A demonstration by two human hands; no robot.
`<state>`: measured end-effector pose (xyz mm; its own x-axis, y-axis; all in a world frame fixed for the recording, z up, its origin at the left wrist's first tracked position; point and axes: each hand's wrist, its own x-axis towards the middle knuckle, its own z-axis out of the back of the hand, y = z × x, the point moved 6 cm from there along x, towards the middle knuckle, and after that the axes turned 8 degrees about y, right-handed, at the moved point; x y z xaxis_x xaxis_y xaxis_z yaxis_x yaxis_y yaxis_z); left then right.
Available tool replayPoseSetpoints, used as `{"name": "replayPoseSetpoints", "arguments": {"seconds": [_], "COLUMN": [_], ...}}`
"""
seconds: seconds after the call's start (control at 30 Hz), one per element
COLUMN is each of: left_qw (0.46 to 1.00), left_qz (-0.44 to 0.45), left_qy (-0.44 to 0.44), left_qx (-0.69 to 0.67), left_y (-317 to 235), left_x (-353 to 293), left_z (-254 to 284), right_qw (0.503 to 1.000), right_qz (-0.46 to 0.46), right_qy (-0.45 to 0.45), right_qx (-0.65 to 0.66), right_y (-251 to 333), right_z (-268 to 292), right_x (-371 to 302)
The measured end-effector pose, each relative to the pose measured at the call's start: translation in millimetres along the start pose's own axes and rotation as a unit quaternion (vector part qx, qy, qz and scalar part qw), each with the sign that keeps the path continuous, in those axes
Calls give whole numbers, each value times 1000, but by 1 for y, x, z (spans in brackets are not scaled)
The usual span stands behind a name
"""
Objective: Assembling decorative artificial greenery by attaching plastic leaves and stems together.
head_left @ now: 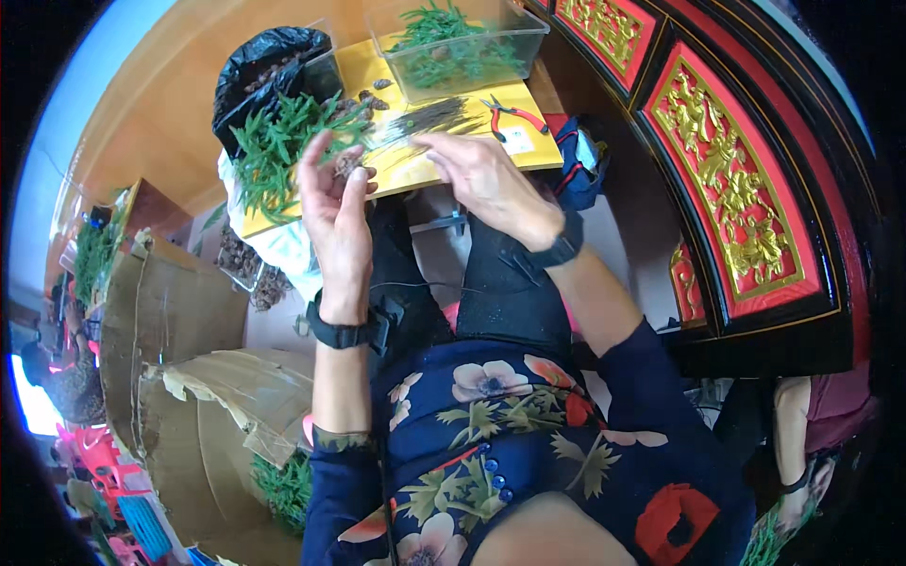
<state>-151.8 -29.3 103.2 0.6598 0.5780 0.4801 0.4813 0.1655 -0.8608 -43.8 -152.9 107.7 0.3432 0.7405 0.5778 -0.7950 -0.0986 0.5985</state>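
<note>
Between the thumb and fingers of my left hand (332, 208) is a small brown pine cone (348, 165), held over the near edge of a yellow table (401, 176). To its right, my right hand (491, 187) is raised with its fingers drawn together near a bundle of thin dark wires (439, 115). Whatever lies in those fingers is too fine to make out. Red-handled pliers (517, 113) rest right of the wires. Green artificial sprigs (269, 156) are heaped left of my left hand, and several loose pine cones (373, 99) lie behind it.
A black plastic bag (236, 90) with pine cones stands at the back left, a clear bin (462, 71) of greenery at the back. An open cardboard box (170, 311) is at my left. Carved gold-and-red panels (727, 179) stand right. Another person's arm (791, 424) shows lower right.
</note>
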Motion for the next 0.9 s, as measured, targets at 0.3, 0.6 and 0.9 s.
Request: {"name": "replayPoseSetpoints", "arguments": {"seconds": [0.3,0.6,0.9], "left_qw": [992,998,998], "left_qz": [95,52,50], "left_qy": [34,22,20], "left_qx": [-72,-12,-14], "left_y": [-12,-24,-25], "left_x": [-38,-46,-48], "left_z": [-2,-5,-6], "right_qw": [997,994,995], "right_qz": [3,76,73], "right_qy": [-57,-73,-64], "right_qx": [50,25,-3], "right_y": [50,69,68], "right_z": [11,15,17], "right_x": [-28,-32,-33]}}
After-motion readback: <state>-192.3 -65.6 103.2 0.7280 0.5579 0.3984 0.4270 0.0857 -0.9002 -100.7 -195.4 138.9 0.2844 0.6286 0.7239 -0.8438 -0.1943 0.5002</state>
